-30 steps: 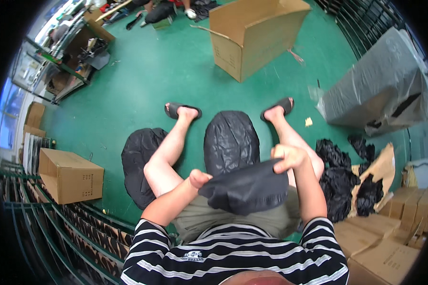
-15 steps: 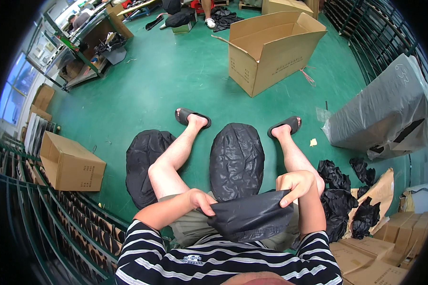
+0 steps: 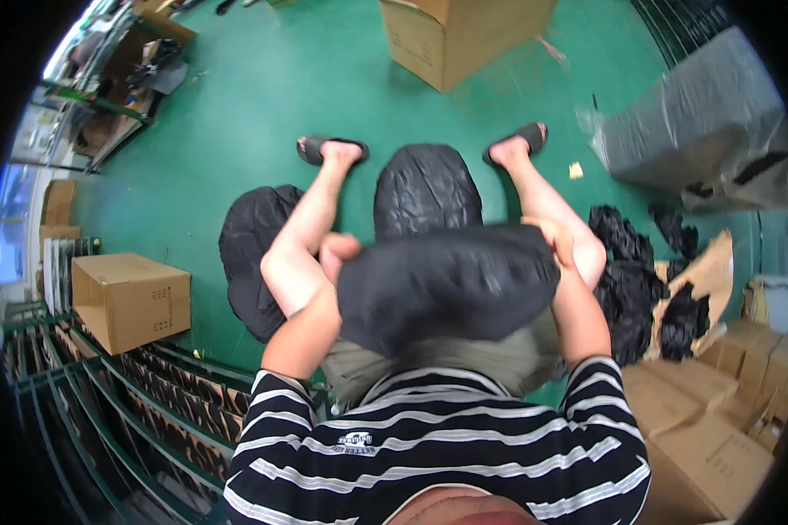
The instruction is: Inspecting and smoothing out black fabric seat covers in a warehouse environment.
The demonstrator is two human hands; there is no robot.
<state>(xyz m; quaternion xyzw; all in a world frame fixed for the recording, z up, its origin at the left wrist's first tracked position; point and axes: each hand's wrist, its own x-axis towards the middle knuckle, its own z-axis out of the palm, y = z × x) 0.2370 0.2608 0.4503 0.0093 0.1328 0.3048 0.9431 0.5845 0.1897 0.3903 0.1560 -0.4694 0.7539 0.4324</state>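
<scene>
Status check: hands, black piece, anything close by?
Left hand and right hand gripping opposite ends. Black piece held up over the lap, motion-blurred. Black bundle between the lower legs, partly hidden behind it.

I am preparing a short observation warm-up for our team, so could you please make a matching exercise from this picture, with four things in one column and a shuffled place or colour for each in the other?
Column one:
1. Left hand
2. Right hand
3. Sandals
4. Floor

Column two:
A. Green
B. At the right end of the held black cover
C. On the person's feet
D. At the left end of the held black cover

Right pairs: 1-D, 2-B, 3-C, 4-A.
</scene>
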